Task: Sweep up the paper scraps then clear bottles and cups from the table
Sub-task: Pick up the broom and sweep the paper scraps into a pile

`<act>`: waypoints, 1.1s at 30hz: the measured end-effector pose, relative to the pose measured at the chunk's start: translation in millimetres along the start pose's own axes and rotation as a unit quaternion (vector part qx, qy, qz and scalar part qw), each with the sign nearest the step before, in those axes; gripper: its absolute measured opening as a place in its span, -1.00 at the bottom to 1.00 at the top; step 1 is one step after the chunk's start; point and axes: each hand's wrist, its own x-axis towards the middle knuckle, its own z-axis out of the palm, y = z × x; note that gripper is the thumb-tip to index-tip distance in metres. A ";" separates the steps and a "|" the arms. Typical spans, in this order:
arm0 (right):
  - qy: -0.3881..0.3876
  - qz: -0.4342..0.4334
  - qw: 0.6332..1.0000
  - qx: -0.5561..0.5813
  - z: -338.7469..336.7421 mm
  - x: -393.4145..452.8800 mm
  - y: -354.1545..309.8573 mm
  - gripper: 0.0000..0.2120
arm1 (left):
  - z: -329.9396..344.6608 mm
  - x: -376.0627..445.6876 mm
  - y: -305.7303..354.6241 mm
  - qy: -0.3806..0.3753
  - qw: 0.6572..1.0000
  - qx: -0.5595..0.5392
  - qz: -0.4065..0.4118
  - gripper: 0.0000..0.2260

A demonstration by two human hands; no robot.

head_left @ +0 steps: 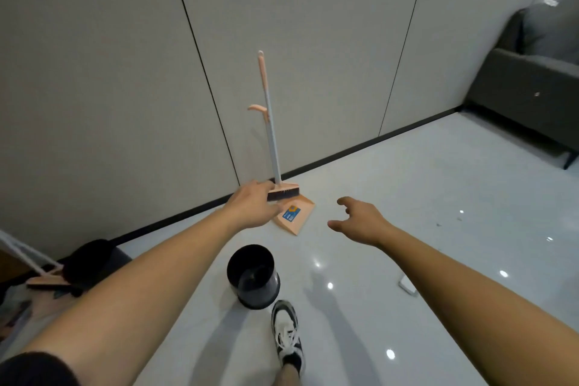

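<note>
Both hands were stretched forward with nothing in them: the left hand (253, 205) had its fingers extended and loose, overlapping the near end of the broom (272, 135) head in the view, though contact could not be told, while the right hand (360, 222) was spread with relaxed fingers. Between the two hands lay the peach dustpan (296, 213) on the floor, the broom standing upright at it against the wall. Nearer than the fingers stood a black bin (253, 276), with small paper scraps (460, 215) on the floor beyond the right hand.
</note>
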 end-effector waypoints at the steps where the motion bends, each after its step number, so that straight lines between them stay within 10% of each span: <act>1: -0.002 0.004 1.000 -0.002 0.3 24.5 -4.1 -0.34 | 1.4 24.0 -7.8 0.000 1.000 -0.006 0.000 -0.47; 33: -0.206 0.209 0.902 0.316 -36.6 640.9 -127.4 -0.68 | -46.7 524.2 -157.3 -0.004 0.973 -0.083 -0.216 -0.43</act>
